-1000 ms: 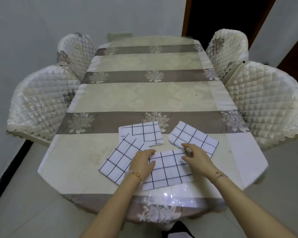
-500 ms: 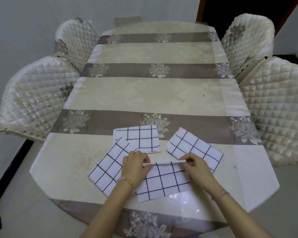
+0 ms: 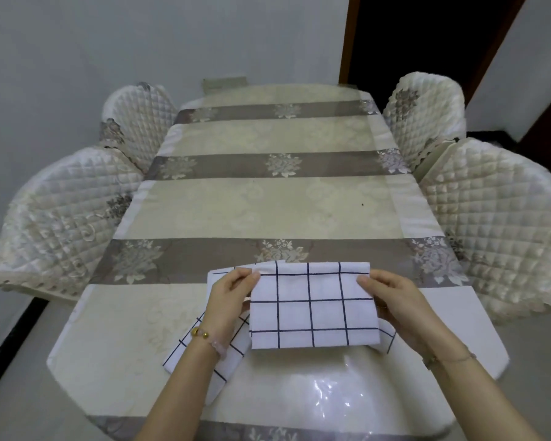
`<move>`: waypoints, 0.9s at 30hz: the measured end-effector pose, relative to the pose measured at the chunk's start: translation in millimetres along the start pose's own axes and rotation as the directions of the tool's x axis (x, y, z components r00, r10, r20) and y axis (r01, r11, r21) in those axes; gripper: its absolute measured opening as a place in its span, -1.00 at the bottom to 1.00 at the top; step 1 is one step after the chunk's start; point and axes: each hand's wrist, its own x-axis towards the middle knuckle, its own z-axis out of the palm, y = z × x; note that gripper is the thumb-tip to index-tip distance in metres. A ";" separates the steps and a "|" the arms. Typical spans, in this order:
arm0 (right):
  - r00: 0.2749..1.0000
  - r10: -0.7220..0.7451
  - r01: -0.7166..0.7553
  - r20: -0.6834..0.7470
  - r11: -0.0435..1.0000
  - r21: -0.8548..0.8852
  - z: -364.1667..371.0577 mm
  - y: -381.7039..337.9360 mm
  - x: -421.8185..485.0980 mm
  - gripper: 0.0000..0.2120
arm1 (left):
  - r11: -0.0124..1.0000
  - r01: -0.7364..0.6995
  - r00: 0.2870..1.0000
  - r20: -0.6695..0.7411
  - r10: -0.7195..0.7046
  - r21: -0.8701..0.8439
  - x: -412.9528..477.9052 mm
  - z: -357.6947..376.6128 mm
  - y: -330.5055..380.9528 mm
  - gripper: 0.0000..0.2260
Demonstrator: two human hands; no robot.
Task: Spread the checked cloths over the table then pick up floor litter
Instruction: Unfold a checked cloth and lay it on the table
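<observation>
A folded white cloth with dark checks (image 3: 312, 310) hangs lifted above the near end of the table (image 3: 268, 198). My left hand (image 3: 233, 297) pinches its upper left corner and my right hand (image 3: 392, 300) pinches its upper right corner. Under my left wrist another folded checked cloth (image 3: 233, 348) lies flat. A third checked cloth (image 3: 218, 273) peeks out behind my left hand, and a corner of one more checked cloth (image 3: 387, 337) shows under the right hand; the rest of both is hidden.
The table wears a cream and grey-brown striped floral cover under clear plastic. Two quilted chairs stand on the left (image 3: 61, 218) (image 3: 137, 122) and two on the right (image 3: 497, 224) (image 3: 423, 116). A dark doorway (image 3: 427, 36) opens at the back right.
Both hands gripped the top edge of the nearest cloth and raised it off the table. The other cloths stayed where they lay. The camera tilted up a little.
</observation>
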 end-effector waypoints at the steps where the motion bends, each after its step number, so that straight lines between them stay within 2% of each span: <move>1: 1.000 0.000 0.000 -0.002 1.000 0.022 3.1 -4.1 -0.8 -0.84 | 1.000 -0.003 0.999 -0.047 0.004 0.015 1.4 0.2 2.6 -0.93; 2: 1.000 -0.002 0.003 -0.007 0.999 0.051 7.1 -8.4 -1.5 -0.83 | 0.997 -0.021 0.994 -0.106 0.029 0.076 1.9 0.4 4.7 -0.96; 4: 0.999 -0.017 0.020 -0.028 0.994 0.111 16.4 -16.6 -2.0 -0.81 | 0.933 -0.143 0.966 -0.158 0.204 0.329 -0.6 2.6 8.0 -0.82; 6: 0.997 -0.031 0.043 -0.073 0.985 0.169 26.5 -23.7 -1.1 -0.83 | 0.796 -0.341 0.918 -0.005 0.397 0.500 -9.3 11.3 15.1 -0.71; 8: 0.990 -0.049 0.078 -0.129 0.970 0.229 36.5 -28.8 0.0 -0.81 | 0.676 -0.472 0.867 0.158 0.473 0.565 -18.8 24.4 15.7 -0.64; 10: 0.984 -0.075 0.117 -0.159 0.955 0.273 45.5 -32.3 -0.5 -0.81 | 0.563 -0.543 0.810 0.211 0.547 0.623 -25.0 35.4 13.2 -0.58; 11: 0.984 -0.083 0.127 -0.160 0.947 0.294 49.8 -33.8 -1.5 -0.83 | 0.544 -0.563 0.794 0.226 0.564 0.622 -27.8 40.0 13.4 -0.55; 12: 0.985 -0.088 0.132 -0.150 0.940 0.314 53.9 -34.5 -2.7 -0.85 | 0.565 -0.574 0.797 0.247 0.551 0.593 -30.7 44.0 14.8 -0.54; 14: 0.988 -0.084 0.124 -0.128 0.930 0.346 61.1 -34.1 -4.9 -0.88 | 0.667 -0.564 0.825 0.299 0.479 0.487 -33.9 49.5 16.2 -0.55; 16: 0.992 -0.067 0.100 -0.104 0.925 0.366 67.0 -32.8 -6.9 -0.92 | 0.748 -0.529 0.847 0.304 0.436 0.402 -33.1 51.8 15.6 -0.65; 18: 0.995 -0.057 0.085 -0.084 0.921 0.380 71.4 -30.9 -8.9 -0.92 | 0.815 -0.469 0.883 0.212 0.420 0.339 -30.8 51.3 17.8 -0.79; 19: 0.995 -0.067 0.091 -0.079 0.928 0.362 72.6 -29.2 -9.9 -0.90 | 0.858 -0.417 0.909 0.141 0.393 0.301 -29.0 49.6 19.3 -0.80; 21: 0.992 -0.099 0.115 -0.072 0.955 0.272 75.3 -25.1 -12.3 -0.85 | 0.949 -0.258 0.966 0.019 0.259 0.180 -24.7 44.6 23.1 -0.78; 23: 0.990 -0.123 0.132 -0.066 0.978 0.164 80.2 -22.0 -15.6 -0.79 | 0.988 -0.137 0.989 -0.042 0.140 0.077 -18.8 39.3 27.0 -0.87; 25: 0.986 -0.158 0.161 -0.058 0.985 0.066 85.7 -19.5 -18.8 -0.76 | 0.993 -0.111 0.992 -0.051 0.113 0.041 -15.5 36.4 31.1 -0.89; 27: 0.979 -0.200 0.198 -0.033 0.978 -0.059 90.9 -18.7 -21.9 -0.71 | 0.991 -0.127 0.990 -0.047 0.129 0.051 -14.1 36.2 35.4 -0.81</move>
